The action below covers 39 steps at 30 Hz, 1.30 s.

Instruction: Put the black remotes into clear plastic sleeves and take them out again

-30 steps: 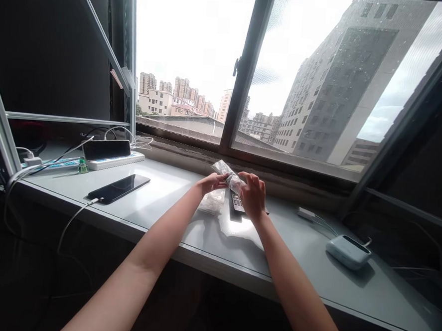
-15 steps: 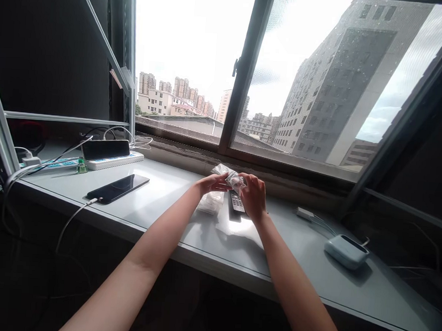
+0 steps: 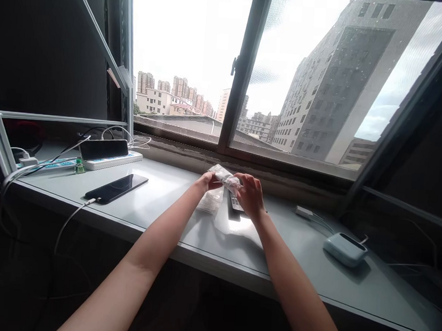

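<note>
Both my hands hold a crumpled clear plastic packet (image 3: 223,178) above a pale grey window-side desk (image 3: 155,194). My left hand (image 3: 207,181) pinches its lower left part, and my right hand (image 3: 249,194) grips its right end. Under my right hand lies a black remote control (image 3: 235,204), mostly hidden by that hand. A second bunched clear plastic bag (image 3: 210,202) lies on the desk below my left hand. A thin, glossy plastic sheet (image 3: 232,225) seems to lie in front of the remote.
To the left lie a black smartphone (image 3: 117,187) on a white cable, a white power strip (image 3: 112,161) with a dark phone on it, and a small green bottle (image 3: 79,167). To the right are a pale blue box (image 3: 345,249) and a white adapter (image 3: 303,212). A window frame (image 3: 245,67) runs behind the desk.
The packet now lies more stretched out between my hands, with its upper end tilted left. My view has shifted slightly, and the remote and loose bag stay in place.
</note>
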Motion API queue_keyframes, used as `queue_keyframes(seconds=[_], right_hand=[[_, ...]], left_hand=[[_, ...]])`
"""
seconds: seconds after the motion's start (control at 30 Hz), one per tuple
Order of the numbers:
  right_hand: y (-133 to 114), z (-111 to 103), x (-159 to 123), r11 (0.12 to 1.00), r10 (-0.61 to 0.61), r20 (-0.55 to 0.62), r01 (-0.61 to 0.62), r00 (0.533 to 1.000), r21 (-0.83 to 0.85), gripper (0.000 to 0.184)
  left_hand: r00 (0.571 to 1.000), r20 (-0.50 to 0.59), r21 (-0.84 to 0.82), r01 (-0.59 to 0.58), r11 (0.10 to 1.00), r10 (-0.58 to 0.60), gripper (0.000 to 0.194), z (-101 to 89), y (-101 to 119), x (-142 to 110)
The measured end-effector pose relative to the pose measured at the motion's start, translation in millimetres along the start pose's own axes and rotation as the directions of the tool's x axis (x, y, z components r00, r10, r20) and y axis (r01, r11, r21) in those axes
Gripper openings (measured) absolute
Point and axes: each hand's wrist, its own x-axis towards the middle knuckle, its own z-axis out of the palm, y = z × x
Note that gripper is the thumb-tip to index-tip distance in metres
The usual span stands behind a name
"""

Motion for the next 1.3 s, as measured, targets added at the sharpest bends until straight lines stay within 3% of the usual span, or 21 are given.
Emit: queue_keyframes(seconds=[0.1, 0.43, 1.03, 1.3], right_hand=[[0, -2, 1, 0.999, -0.031, 0.028, 0.031, 0.999, 0.007, 0.020], [-3, -9, 3, 0.998, -0.048, 0.017, 0.048, 0.999, -0.027, 0.021], [-4, -11, 2, 0.995, -0.027, -0.078, 0.020, 0.997, -0.093, 0.029], [-4, -7, -1, 0.996, 0.000, -0.101, -0.009, 0.995, -0.092, 0.031]], left_hand=[[0.992, -0.115, 0.000, 0.051, 0.999, -0.051, 0.024, 0.0, 3, 2], [0.976, -0.217, -0.097, -0.014, 0.995, -0.008, 0.023, -4.7, 8, 2], [0.943, -0.328, -0.119, -0.098, 0.988, 0.054, 0.030, -1.2, 12, -8], [0.923, -0.379, -0.153, -0.134, 0.979, 0.067, 0.029, -4.8, 12, 1]])
